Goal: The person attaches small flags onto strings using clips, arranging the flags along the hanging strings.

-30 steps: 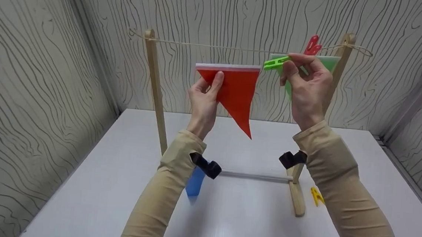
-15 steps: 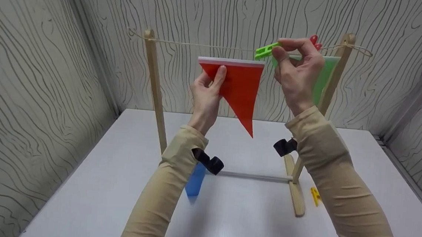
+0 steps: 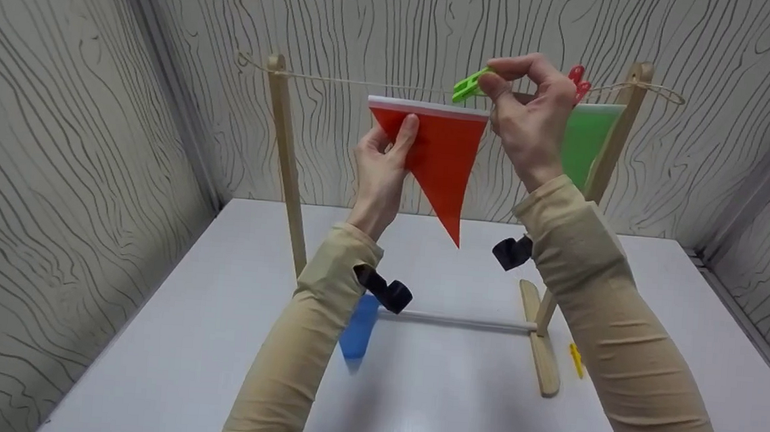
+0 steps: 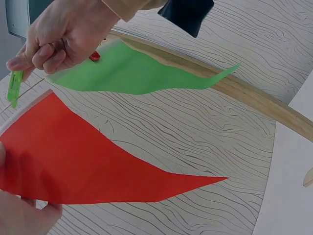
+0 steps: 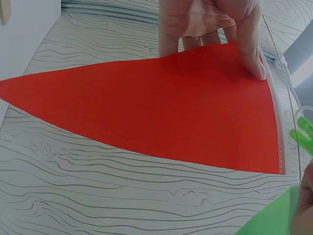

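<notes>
In the head view my left hand (image 3: 383, 165) pinches a red triangular pennant (image 3: 447, 152) near its white top edge, thumb in front and fingers behind. The pennant hangs point down, its top edge just below the string (image 3: 347, 80). My right hand (image 3: 531, 111) pinches a green clothespin (image 3: 470, 85) between thumb and forefinger, right at the string above the pennant's right part. The right wrist view shows the clothespin's prongs (image 5: 304, 133) beside the string and the pennant's white edge. A green pennant (image 3: 590, 145) hangs farther right, partly behind my right hand, with a red clothespin (image 3: 578, 84) at its top.
The string runs between a left wooden post (image 3: 287, 162) and a right wooden post (image 3: 617, 137). A white crossbar (image 3: 459, 321) joins them low down. A blue piece (image 3: 358, 329) lies by my left forearm, and a yellow clothespin (image 3: 576, 360) lies beside my right forearm on the white table (image 3: 440, 403).
The red pennant has risen slightly and shifted right with my left hand. My right hand has carried the green clothespin up and left to the string, uncovering more of the green pennant.
</notes>
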`<state>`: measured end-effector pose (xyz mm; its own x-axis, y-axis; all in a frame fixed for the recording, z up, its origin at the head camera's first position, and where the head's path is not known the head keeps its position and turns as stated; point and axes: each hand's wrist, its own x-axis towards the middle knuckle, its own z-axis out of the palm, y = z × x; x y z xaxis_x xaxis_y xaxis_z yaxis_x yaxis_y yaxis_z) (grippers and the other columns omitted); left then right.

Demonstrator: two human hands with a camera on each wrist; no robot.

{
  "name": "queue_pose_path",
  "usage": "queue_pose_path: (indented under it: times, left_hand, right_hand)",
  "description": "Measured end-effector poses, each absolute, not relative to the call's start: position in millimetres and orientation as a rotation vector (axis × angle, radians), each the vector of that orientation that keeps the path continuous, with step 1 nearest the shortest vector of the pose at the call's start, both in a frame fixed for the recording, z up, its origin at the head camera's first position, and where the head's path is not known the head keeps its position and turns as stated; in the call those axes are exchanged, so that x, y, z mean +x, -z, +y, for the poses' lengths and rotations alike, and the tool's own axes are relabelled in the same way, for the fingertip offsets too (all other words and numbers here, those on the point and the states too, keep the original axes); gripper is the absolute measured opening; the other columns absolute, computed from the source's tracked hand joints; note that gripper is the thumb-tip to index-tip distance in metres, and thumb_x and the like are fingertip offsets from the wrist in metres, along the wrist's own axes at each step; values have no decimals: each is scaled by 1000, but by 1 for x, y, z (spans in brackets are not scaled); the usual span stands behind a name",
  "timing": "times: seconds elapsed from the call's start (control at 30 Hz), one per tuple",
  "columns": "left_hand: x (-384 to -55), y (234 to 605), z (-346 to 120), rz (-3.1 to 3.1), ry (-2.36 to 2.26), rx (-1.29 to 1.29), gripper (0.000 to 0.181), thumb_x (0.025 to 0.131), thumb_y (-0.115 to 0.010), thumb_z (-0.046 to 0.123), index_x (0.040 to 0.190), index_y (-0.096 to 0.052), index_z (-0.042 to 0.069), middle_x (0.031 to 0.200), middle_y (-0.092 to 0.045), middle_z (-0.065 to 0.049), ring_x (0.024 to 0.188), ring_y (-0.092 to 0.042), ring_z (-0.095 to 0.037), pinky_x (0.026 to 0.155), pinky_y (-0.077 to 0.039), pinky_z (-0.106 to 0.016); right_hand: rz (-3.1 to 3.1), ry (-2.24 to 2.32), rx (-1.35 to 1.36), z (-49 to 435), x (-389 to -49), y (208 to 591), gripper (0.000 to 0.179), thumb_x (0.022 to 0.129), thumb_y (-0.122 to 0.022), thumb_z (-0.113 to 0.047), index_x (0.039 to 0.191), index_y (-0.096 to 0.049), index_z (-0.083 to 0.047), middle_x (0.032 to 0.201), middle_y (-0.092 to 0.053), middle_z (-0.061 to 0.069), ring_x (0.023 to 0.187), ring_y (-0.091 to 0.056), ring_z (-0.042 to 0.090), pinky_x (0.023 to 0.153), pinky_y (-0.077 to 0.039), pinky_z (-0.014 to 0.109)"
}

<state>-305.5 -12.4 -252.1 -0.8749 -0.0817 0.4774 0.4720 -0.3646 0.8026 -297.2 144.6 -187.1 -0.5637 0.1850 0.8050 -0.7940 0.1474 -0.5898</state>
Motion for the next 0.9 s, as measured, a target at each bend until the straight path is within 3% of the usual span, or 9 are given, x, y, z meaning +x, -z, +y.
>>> queue_pose_path:
  times: [0.37, 0.9]
  left_hand:
    - [-305, 249, -10, -1582, 2221, -508, 30, 101, -60, 18, 127, -61, 2, 116, -66, -15, 100, -68, -21, 93, -59, -37]
    - [-303, 241, -6, -1533, 2249, -503, 28, 100, -62, 14, 123, -63, -2, 108, -64, -10, 96, -65, -18, 95, -59, -38]
  right_hand:
    - [-1731, -1478, 574, 143, -298, 183, 16, 88, -74, -4, 101, -71, 5, 86, -61, -10, 54, -58, -1, 51, -49, 16]
    - [-1783, -1355, 597, 137, -299, 180, 16, 86, -76, -3, 100, -73, 6, 85, -62, -15, 74, -64, -5, 65, -53, 12]
